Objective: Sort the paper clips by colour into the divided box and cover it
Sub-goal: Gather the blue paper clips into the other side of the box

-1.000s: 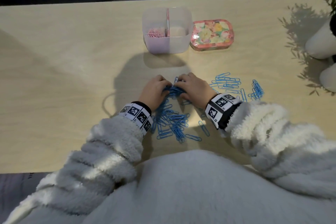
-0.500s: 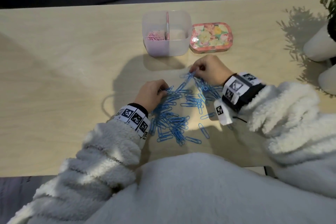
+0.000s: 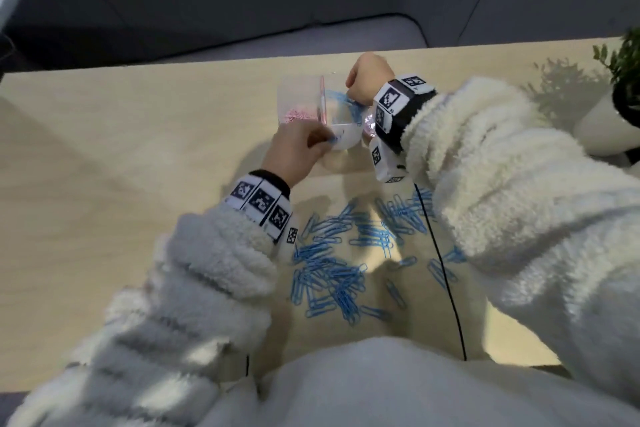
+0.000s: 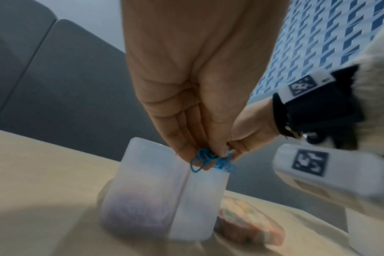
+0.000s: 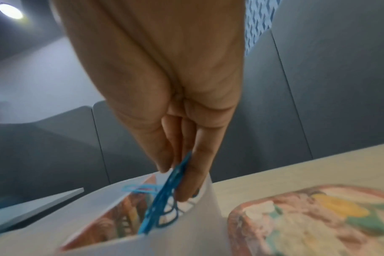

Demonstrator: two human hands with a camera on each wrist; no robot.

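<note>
At the far middle of the table [image 3: 104,135] your two hands meet over the divided box [image 3: 341,121], and you are mid-delivery of blue clips. Your right hand [image 3: 363,83] hangs over the right compartment with its fingers pinched on a bunch of blue clips [image 3: 341,100] that dangles down past the rim; your left hand [image 3: 298,149] pinches a smaller tangle of blue clips [image 4: 208,159] at the near rim of that same compartment. The left compartment already holds the pink clips [image 3: 299,114], beyond the pink divider [image 3: 322,100].

The next move, I judge, calls for loosening both pinches while the bunches hang on the right of the divider, so nothing spills among the pink ones.

The right-hand bunch hangs with its long axis close to upright, lower end pointing into the box. The loose blue clips [image 3: 346,260] lie scattered on the near table, pointing every way. The floral lid [image 5: 314,221] lies flat just right of the box, so covering is some way off.
</note>
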